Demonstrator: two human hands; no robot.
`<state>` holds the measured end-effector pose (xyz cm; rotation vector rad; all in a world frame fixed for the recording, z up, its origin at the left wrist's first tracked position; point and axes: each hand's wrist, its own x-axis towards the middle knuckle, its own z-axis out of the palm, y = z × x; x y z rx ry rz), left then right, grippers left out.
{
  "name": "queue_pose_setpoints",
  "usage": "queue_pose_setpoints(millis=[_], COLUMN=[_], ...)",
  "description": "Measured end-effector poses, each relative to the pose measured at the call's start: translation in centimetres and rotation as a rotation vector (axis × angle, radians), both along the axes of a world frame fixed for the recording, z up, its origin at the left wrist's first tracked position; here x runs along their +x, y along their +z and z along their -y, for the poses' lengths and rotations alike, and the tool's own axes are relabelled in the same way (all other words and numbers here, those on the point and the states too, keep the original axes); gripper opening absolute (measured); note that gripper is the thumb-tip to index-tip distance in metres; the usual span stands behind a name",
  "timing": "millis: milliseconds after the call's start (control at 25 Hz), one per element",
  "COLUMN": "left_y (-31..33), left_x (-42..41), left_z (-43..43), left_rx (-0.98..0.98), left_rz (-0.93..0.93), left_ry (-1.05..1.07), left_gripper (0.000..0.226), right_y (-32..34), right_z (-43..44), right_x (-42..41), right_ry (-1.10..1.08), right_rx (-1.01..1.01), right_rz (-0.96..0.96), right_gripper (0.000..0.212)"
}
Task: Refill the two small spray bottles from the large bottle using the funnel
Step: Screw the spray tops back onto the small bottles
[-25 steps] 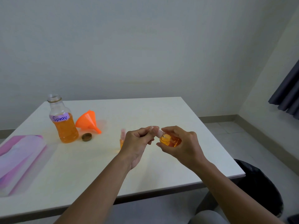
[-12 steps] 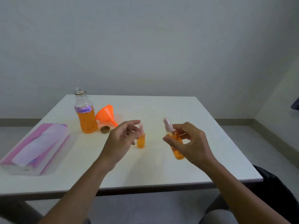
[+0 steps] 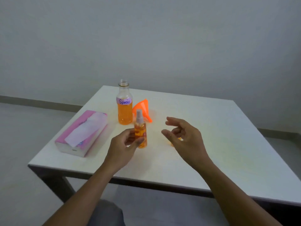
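Note:
My left hand [image 3: 125, 144] grips a small spray bottle [image 3: 141, 132] full of orange liquid, upright, with its white pump head on. To its right, my right hand [image 3: 182, 137] hovers with fingers spread and nothing in it. Just behind that hand, a bit of orange shows from the second small bottle [image 3: 171, 144], which is mostly hidden. The large open bottle [image 3: 125, 111], labelled "Spray" and about two-thirds full of orange liquid, stands farther back. Beside it, the orange funnel [image 3: 142, 106] lies on its side.
A pink tissue pack [image 3: 81, 132] lies on the left part of the white table [image 3: 228, 136]. The table's near edge runs just below my wrists. Grey floor and a plain wall surround the table.
The capped spray bottle has passed from my right hand to my left. My right hand has opened. The view has swung, so the table's objects now sit further right in the frame.

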<state>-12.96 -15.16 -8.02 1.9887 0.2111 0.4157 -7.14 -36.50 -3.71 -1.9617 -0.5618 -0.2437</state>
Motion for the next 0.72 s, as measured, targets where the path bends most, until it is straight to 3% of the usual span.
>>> queue_pose_setpoints(millis=[120, 240, 440, 600, 720], left_y=[-1.8, -3.2, -4.2, -3.6, -3.2], left_x=[1.0, 2.5, 4.4, 3.3, 1.6], left_z=[-4.3, -6.7, -7.4, -5.6, -2.6], left_rx=[0.032, 0.063, -0.024, -0.014, 0.165], left_rz=[0.007, -0.024, 0.025, 0.009, 0.136], left_ry=[0.147, 0.206, 0.224, 0.340, 0.387], left_gripper=[0.033, 0.038, 0.034, 0.059, 0.044], right_y=[-2.5, -4.9, -6.3, -5.8, -5.2], right_z=[1.0, 1.7, 1.1, 0.8, 1.3], right_x=[0.3, 1.2, 3.1, 4.0, 4.2], right_ry=[-0.251, -0.381, -0.330, -0.273, -0.268], right_rx=[0.122, 0.065, -0.080, -0.078, -0.085], right_rz=[0.069, -0.024, -0.147, -0.176, -0.160], right_gripper=[0.029, 0.048, 0.064, 0.046, 0.035])
